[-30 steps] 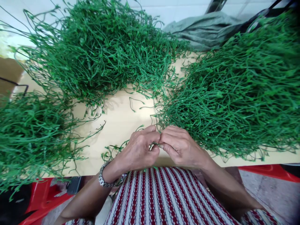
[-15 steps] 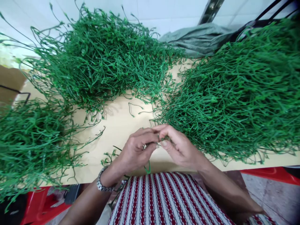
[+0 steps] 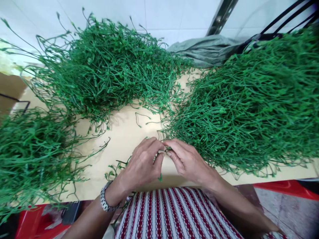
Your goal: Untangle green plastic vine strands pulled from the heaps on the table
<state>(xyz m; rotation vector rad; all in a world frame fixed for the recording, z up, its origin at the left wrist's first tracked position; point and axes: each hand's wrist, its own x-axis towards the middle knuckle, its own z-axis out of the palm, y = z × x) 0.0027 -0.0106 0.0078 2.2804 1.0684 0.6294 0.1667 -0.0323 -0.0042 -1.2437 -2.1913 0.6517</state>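
Both hands meet low over the table (image 3: 119,127), close to its front edge. My left hand (image 3: 143,162) is closed, thumb against fingers, on a thin green stem (image 3: 159,177) whose tip hangs below it. My right hand (image 3: 190,162) pinches at the same spot, its fingertips touching those of the left; most of what lies between them is hidden. Several green stems (image 3: 112,172) with small bud-like tips lie beside my left wrist. The large pile of stems (image 3: 249,109) is just beyond my right hand.
A second pile of stems (image 3: 107,66) rises at the back against the white wall (image 3: 161,13). Another pile (image 3: 32,149) overhangs the front left edge. Grey-green cloth (image 3: 206,49) lies at the back. Red stools (image 3: 286,188) stand below the table, a brown box (image 3: 10,93) at far left.
My fingertips have shifted slightly and my right hand has turned a little. The whole view has tipped up somewhat. The piles lie as before.
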